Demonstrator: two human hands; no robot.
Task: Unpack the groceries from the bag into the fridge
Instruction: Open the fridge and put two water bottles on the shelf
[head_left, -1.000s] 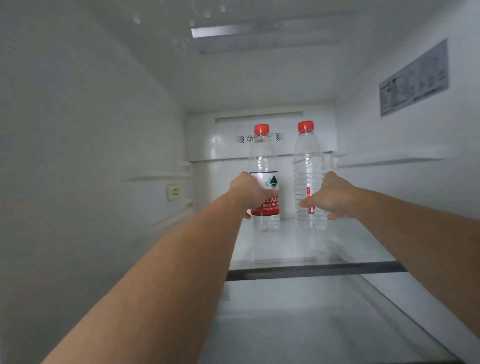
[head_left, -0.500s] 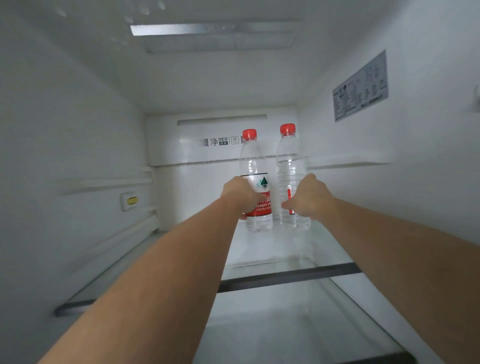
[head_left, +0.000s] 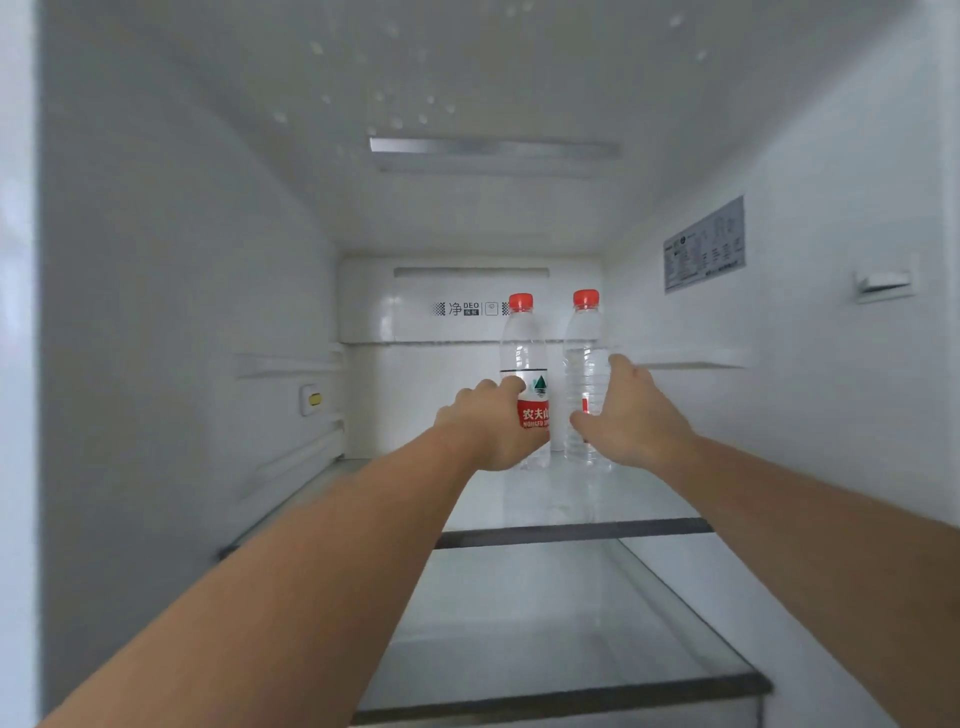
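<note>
Interior of a white fridge compartment (head_left: 171, 291), lit from a ceiling lamp strip (head_left: 493, 148), with a rating sticker (head_left: 704, 244) on the right wall and a small yellow-marked switch (head_left: 311, 399) on the left wall. An upper glass shelf (head_left: 571, 532) carries the load; a lower glass shelf (head_left: 561, 696) lies nearer the viewer and bare. Two bare forearms reach in from below. The left hand (head_left: 493, 426) is wrapped around the labelled water bottle (head_left: 527, 358), fingers curled across the red label, thumb hidden. The right hand (head_left: 628, 415) is spread and loose beside the plain water bottle (head_left: 584, 364), fingers fanned along its right flank; whether they touch the plastic cannot be told. Both bottles stand upright at the rear of the upper shelf, just beside each other, red caps up. The grocery bag is not in view. Judged risk: these tall, narrow bottles on smooth glass could topple if either hand drags sideways on withdrawal, and one falling would likely knock over its close neighbour; a straight release backwards avoids this
</note>
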